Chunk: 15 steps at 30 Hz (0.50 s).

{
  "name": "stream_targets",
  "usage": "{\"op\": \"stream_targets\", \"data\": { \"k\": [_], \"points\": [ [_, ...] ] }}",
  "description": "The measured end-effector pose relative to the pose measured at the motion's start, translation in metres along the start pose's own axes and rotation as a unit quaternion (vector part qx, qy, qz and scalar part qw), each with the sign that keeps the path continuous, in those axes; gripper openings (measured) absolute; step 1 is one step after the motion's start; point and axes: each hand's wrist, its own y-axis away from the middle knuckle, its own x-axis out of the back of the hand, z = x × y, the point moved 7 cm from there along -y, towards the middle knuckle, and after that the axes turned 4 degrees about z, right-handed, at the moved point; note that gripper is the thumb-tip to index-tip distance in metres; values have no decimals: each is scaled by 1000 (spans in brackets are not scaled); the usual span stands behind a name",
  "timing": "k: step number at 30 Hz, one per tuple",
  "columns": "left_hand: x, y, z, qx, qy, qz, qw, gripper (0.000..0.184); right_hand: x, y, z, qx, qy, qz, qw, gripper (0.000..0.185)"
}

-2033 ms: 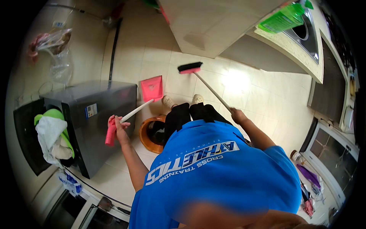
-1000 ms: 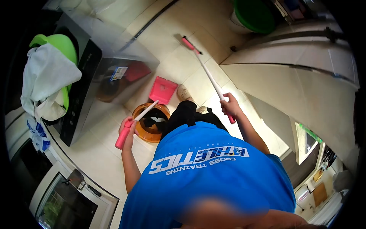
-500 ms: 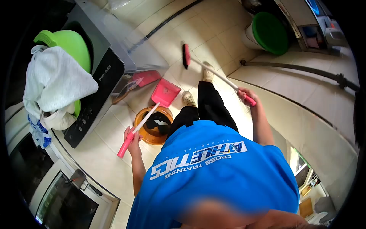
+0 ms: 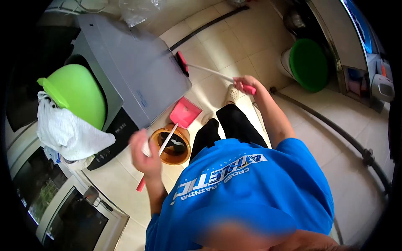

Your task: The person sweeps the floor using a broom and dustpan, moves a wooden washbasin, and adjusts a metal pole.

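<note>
Head view shows broom (image 4: 213, 72) in right hand (image 4: 244, 83).

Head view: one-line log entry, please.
right hand: gripping broom; pink dustpan: handle over brown bin; left hand: blurred near handle, grip unclear

White cloth (image 4: 71, 129) drapes a lime basin (image 4: 80, 94), well apart from a green-lidded bucket (image 4: 309, 65).
</note>
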Motion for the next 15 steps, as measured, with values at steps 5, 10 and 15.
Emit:
{"op": "stream_targets", "data": {
  "k": [5, 10, 15],
  "points": [
    [-29, -86, -31, 27, -171, 24, 985, 39, 39, 44, -49, 114, 32, 1, 993, 13],
    [-29, -89, -44, 52, -210, 28, 976, 45, 23, 100, -33, 142, 48, 80, 985, 20],
    [-32, -89, -45, 56, -223, 11, 973, 43, -4, 2, -54, 77, 36, 15, 996, 8]
  ]
}}
